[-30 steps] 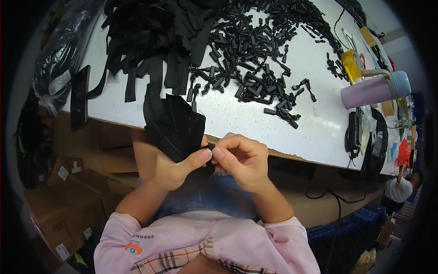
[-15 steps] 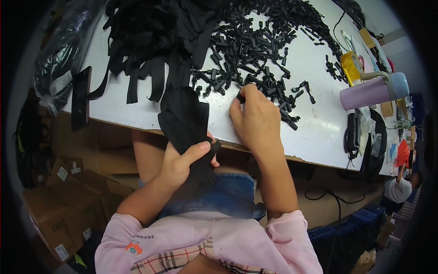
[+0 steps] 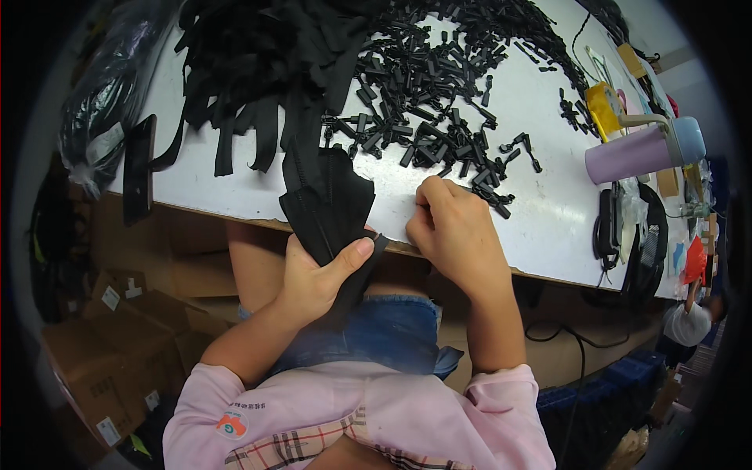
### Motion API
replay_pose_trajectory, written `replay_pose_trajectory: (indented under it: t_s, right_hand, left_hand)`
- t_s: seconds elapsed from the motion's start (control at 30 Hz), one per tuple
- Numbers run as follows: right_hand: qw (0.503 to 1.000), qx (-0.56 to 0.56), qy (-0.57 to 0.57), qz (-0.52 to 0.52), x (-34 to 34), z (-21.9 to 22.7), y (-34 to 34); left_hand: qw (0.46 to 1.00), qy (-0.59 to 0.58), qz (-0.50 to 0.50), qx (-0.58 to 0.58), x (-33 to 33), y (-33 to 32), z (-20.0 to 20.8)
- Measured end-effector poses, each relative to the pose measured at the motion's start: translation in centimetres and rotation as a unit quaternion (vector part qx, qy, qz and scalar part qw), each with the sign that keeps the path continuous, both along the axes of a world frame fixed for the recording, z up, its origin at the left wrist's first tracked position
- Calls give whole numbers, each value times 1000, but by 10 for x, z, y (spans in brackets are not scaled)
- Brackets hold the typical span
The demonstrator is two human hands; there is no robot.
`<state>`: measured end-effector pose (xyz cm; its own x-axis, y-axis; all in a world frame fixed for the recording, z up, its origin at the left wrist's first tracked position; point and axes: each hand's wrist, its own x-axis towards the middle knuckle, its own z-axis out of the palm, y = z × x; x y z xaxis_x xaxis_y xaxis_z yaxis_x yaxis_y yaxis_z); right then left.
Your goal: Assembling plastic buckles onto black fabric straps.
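Note:
My left hand (image 3: 325,274) is closed around a bunch of black zipper strips (image 3: 329,200) at the table's front edge, thumb pressed on top. The strips run up onto the table toward a big heap of black strips (image 3: 258,59), and their lower ends hang over my lap. My right hand (image 3: 454,227) is closed, fingers curled in, over the table edge to the right of the strips. Whatever its fingertips hold is hidden from this view. Just beyond it lies a wide scatter of black zipper sliders with pulls (image 3: 435,125).
A purple bottle (image 3: 627,155) lies at the right beside a yellow packet (image 3: 603,113). A dark phone-like slab (image 3: 139,171) and a clear plastic bag (image 3: 106,102) are at the left. Cardboard boxes (image 3: 117,352) stand below left. Another person (image 3: 685,323) is far right.
My right hand has drawn back from the sliders toward me and slightly right, its fingers curling in. A dark piece seen at its fingertips is now hidden. The strips in my left hand have shifted slightly right.

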<state>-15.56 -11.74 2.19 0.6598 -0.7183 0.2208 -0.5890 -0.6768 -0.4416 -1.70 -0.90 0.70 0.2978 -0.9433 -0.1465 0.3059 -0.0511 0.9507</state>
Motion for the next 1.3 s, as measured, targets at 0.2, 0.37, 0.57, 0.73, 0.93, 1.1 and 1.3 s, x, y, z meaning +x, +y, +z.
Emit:
replay_pose_trajectory:
  t_s: [0.2,0.37,0.57,0.73,0.93,1.1,1.3]
  right_hand:
    - [783,485,-388,31,-2,-6,18]
    - [736,521,-430,49,0,-11,28]
    - [757,498,-419,56,1,-14,31]
    - [745,481,-457,70,3,-16,32]
    - [848,347,-393,78,3,-14,30]
    - [938,81,-314,125,7,-10,30]
    - [818,366,-442,-39,16,-14,54]
  left_hand:
    - [1000,-14,6,-19,-6,-4,0]
    - [999,-16,-10,-35,-5,-7,-3]
    - [997,-56,-10,-47,-5,-6,1]
    - [995,-65,8,-73,-4,-6,4]
    - [987,-140,4,-74,-1,-5,4]
    - [987,-146,-6,-70,2,-5,-1]
    - [997,-9,36,-66,-3,-2,-3]
